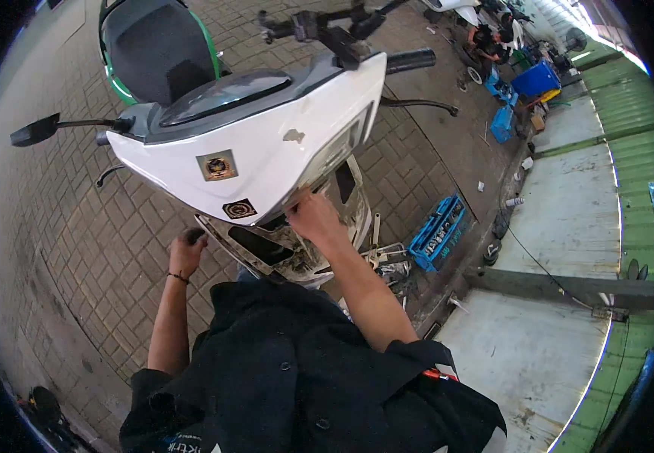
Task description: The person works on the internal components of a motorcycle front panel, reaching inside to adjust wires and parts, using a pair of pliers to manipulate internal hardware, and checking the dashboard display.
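Observation:
A white scooter front cover [176,162] with two square stickers fills the upper middle of the head view. At its lower right edge, beside the headlight [334,155], my right hand [315,217] is closed with the fingertips against the cover. What those fingers pinch, if anything, is hidden. My left hand [186,255] is closed, low beside the lower front panel [221,240]. A small dark thing [194,235] shows at its fingers, too indistinct to name. Beneath the cover, the inside of the lower front body [289,260] looks dusty.
Behind the cover are a dark seat [162,51], a mirror [36,134] and a handlebar grip [411,60]. A blue toolbox [438,234] and loose tools [393,264] lie on the pavers to the right. Farther off, a person [485,41] crouches near blue crates [536,78].

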A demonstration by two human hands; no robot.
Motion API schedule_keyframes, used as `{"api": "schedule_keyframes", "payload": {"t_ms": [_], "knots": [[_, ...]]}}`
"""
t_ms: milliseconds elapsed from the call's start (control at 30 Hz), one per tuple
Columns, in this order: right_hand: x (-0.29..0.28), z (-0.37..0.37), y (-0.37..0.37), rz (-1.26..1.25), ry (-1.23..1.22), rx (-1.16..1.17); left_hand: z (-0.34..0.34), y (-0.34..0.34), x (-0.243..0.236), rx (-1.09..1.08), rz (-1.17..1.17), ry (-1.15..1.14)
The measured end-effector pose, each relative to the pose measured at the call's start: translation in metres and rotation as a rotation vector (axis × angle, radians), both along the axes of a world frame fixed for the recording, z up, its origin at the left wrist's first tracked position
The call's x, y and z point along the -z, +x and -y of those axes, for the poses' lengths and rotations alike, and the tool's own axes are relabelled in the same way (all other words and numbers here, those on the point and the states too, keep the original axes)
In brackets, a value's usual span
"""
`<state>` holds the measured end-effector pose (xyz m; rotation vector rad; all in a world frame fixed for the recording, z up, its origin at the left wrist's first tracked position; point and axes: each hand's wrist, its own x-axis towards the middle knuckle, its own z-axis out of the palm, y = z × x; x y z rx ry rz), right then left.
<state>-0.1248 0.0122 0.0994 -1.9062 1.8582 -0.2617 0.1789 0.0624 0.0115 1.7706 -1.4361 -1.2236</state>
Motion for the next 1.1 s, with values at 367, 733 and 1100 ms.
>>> {"api": "schedule_keyframes", "payload": {"t_ms": [367,733,1100], "knots": [[-0.012,0.005,0.01,-0.224,0.001,-0.309,0.005,0.005,-0.025,-0.058,0.034,-0.035],[0.023,0.006,0.032,-0.076,-0.498,-0.56,-0.011,-0.042,-0.04,0.516,-0.319,0.338],[0.035,0.011,0.035,0.221,-0.295,-0.532,-0.026,-0.117,0.002,0.579,-0.135,-0.21]]}}
